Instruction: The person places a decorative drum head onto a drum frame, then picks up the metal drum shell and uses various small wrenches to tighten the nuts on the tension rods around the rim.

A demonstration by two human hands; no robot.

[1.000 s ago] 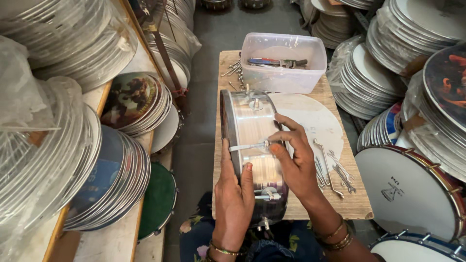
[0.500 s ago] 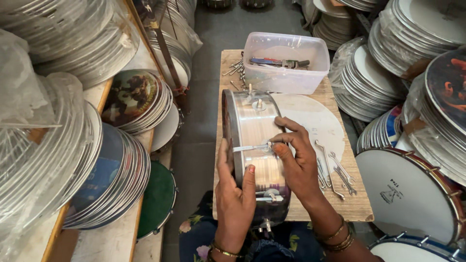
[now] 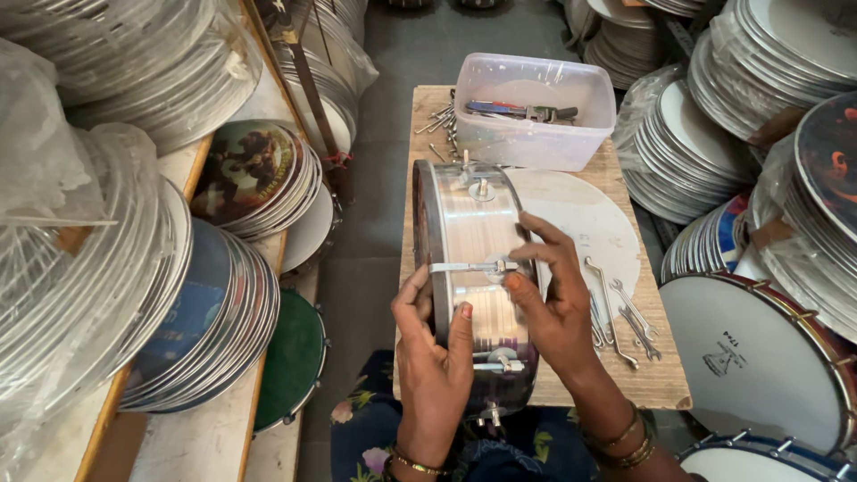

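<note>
I see a shiny metal drum shell (image 3: 473, 295) standing on its edge on a wooden surface (image 3: 656, 384), w/ its curved side up toward the camera, right in front of me at the near end of the board. A thin metal tension rod (image 3: 464, 267) lies across the curved wall, hooked at the left rim. My left hand (image 3: 433, 357) wraps the near left rim, thumb on the shell wall, fingers closed round the hoop to steady it. My right hand (image 3: 553, 303) comes over from the right; thumb and forefinger pinch the rod's free end at a small lug approx. mid-wall, other fingers fanned loose. To do this well, I judge the rod should stay square across the shell and meet the lug straight, turned by fingertip first so the thread doesn't cross, while the left hand keeps the drum from rolling. Both wrists are bent down, forearms coming in from the bottom edge, bangles on each. Spanners (image 3: 625, 317) lie just right of the drum on a pale round drumhead (image 3: 585, 223); a clear plastic tub (image 3: 534, 112) of tools sits at the far end. Stacks of drumheads (image 3: 687, 143) crowd both sides.
</note>
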